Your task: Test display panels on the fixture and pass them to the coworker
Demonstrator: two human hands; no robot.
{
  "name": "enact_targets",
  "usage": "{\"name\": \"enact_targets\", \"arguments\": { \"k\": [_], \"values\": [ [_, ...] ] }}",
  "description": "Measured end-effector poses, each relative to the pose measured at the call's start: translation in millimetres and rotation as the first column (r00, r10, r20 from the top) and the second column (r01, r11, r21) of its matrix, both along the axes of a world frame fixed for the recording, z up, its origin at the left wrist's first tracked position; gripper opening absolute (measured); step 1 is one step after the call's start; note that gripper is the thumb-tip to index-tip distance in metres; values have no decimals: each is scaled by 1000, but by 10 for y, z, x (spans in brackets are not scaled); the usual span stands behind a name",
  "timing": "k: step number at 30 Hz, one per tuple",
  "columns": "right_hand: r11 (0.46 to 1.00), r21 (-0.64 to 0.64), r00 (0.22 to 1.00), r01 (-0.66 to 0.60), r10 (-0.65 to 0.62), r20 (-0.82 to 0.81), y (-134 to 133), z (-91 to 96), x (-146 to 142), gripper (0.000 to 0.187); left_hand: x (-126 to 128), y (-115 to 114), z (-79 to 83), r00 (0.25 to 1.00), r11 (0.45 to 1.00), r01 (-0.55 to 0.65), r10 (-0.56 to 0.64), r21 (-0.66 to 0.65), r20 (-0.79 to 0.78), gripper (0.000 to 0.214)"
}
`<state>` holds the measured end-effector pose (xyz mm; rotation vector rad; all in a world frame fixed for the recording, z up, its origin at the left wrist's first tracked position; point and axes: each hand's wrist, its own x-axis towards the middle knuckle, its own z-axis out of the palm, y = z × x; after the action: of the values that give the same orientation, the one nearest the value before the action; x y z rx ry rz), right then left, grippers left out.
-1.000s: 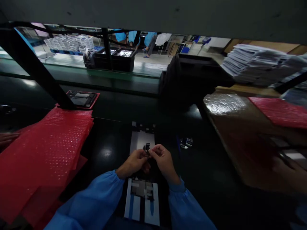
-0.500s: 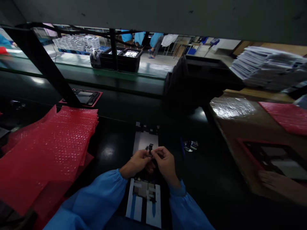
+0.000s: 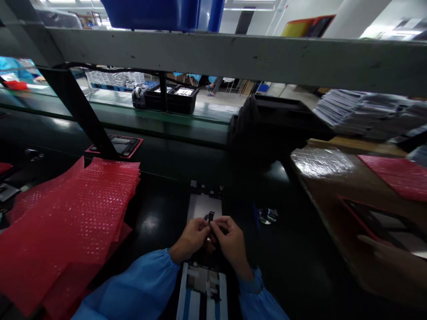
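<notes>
My left hand (image 3: 191,239) and my right hand (image 3: 231,240) meet at the middle of the dark bench, fingertips pinched together. Between them sticks up a small black strip (image 3: 211,216) that looks like a short flex cable; its lower end is hidden by my fingers. Just beyond lies a flat grey device panel (image 3: 204,205) with dark parts along its far edge. Nearest my body is an opened tablet-like device (image 3: 202,284), with pale blocks, blue strips and a circuit board showing; the picture edge cuts it off.
Red bubble-wrap sheets (image 3: 76,222) are piled at left. A shiny metallic object (image 3: 267,216) sits to the right. Black crates (image 3: 280,115) stand at back right. Another person's hand (image 3: 383,253) touches a device (image 3: 390,224) on the brown table (image 3: 320,191).
The view has tilted upward, so the bench appears lower and more of the shelf shows. My hands stay pinched on the strip. The other person's hand has shifted on its device.
</notes>
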<state>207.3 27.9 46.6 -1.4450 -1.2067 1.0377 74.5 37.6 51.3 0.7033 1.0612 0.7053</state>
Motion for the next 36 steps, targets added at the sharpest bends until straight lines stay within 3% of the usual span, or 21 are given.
{"name": "enact_targets", "arguments": {
  "k": [5, 12, 21, 36],
  "values": [
    [996, -83, 999, -43, 40, -36, 55, -2, 64, 50, -10, -4, -28, 999, 997, 48, -48, 61, 3, 41],
    [955, -178, 971, -238, 229, -67, 120, 91, 182, 47, -73, -21, -8, 977, 967, 194, -173, 168, -128, 20],
    [984, -145, 993, -101, 89, -83, 113, -12, 127, 48, -69, 43, 63, 987, 993, 117, -115, 12, -108, 16],
    [988, -96, 993, -120, 121, 0, 77, -8, 95, 38, -60, 39, 179, 988, 994, 106, -109, -34, -105, 18]
  ]
}}
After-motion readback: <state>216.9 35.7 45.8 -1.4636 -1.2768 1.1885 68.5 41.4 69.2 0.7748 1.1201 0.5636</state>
